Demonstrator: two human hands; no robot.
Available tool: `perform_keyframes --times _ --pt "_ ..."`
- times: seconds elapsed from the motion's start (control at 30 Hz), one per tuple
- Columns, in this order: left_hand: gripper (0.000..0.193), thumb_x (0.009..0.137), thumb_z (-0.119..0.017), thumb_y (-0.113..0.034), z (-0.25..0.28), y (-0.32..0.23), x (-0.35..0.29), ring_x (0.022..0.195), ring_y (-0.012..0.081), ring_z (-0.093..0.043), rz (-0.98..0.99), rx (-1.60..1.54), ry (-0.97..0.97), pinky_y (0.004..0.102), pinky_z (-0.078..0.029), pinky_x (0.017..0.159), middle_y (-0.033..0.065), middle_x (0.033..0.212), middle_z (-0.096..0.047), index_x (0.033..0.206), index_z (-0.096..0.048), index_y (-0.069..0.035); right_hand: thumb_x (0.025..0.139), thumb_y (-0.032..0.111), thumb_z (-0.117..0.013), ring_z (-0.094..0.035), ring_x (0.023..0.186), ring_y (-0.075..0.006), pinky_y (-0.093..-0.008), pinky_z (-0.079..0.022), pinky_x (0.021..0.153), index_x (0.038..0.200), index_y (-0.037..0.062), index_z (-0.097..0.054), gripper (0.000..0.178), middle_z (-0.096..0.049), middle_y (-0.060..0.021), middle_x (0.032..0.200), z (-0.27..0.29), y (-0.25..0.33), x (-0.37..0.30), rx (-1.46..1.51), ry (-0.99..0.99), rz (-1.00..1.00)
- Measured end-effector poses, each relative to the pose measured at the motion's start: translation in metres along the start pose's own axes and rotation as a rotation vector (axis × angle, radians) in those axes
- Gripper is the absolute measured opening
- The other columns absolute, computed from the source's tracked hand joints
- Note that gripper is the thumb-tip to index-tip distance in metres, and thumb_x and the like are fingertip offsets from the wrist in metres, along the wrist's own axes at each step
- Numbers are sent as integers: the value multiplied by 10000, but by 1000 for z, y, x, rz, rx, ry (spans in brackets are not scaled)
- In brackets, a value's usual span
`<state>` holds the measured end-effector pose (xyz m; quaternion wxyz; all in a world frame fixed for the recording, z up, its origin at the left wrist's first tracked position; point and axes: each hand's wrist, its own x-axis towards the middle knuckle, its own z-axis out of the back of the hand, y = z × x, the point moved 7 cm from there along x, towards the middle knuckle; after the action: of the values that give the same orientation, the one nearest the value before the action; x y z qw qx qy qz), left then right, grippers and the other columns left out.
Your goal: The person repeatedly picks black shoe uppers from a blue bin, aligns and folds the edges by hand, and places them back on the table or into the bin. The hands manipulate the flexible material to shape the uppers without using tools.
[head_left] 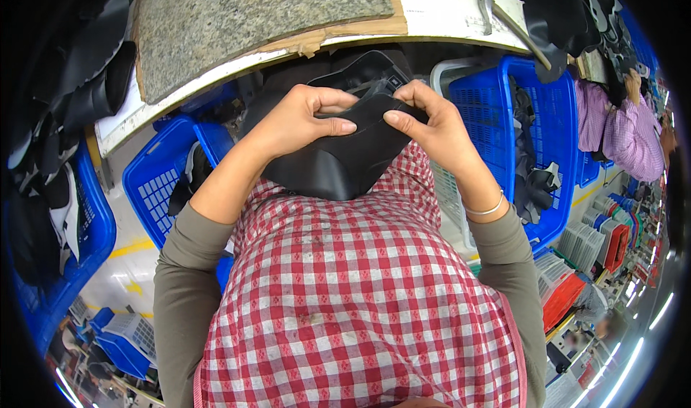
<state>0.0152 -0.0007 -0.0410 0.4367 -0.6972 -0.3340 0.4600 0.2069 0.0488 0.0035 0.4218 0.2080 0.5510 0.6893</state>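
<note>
A black leather shoe upper (335, 165) lies across my lap, its rounded end toward me and its opening edge raised below the table. My left hand (301, 124) pinches that edge from the left, thumb outside and fingers behind the leather. On the other side my right hand (435, 127) grips the edge between thumb and bent forefinger, near a small dark label (394, 82) on the inner lining. The upper's far edge stands up behind my fingers. My fingertips inside the opening are partly hidden.
A worn stone slab (259, 30) rests on the table ahead, with a hammer-like tool (511, 30) on its right. Blue crates (561, 120) holding black pieces flank me on both sides. Dark leather pieces hang at left. Another person's checked sleeve (633, 142) shows at far right.
</note>
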Motion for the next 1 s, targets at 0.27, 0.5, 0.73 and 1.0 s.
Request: perform_keyframes --times 0.27,0.5,0.73,1.0 --pt "281 1038 -658 -152 1 -28 15 972 74 -661 -55 141 14 254 -543 885 26 1060 -756 1254 -724 17 913 142 -818 -629 893 -111 -281 -526 803 1049 15 -585 298 -670 -55 923 1 5 0 -97 -44 55" --pt "264 1051 -609 -92 -8 -35 15 1024 93 -656 -149 360 -34 267 -534 922 40 1115 -750 1271 -700 23 864 199 -860 -724 814 -251 -351 -546 739 1105 32 -520 449 -719 -142 867 7 4 0 -149 -97 19" --pt "266 1032 -612 -47 -10 -40 14 1056 118 -679 -173 333 -33 275 -538 949 65 1145 -761 1268 -707 27 869 201 -853 -727 774 -229 -341 -529 704 1130 29 -528 451 -718 -122 808 8 2 0 -105 -87 7" --pt "272 1022 -615 -31 -10 -36 12 1060 130 -689 -183 324 -38 281 -540 958 70 1147 -766 1271 -707 31 867 229 -852 -731 785 -214 -345 -544 710 1065 7 -651 359 -752 -128 867 6 1 0 -48 -88 21"
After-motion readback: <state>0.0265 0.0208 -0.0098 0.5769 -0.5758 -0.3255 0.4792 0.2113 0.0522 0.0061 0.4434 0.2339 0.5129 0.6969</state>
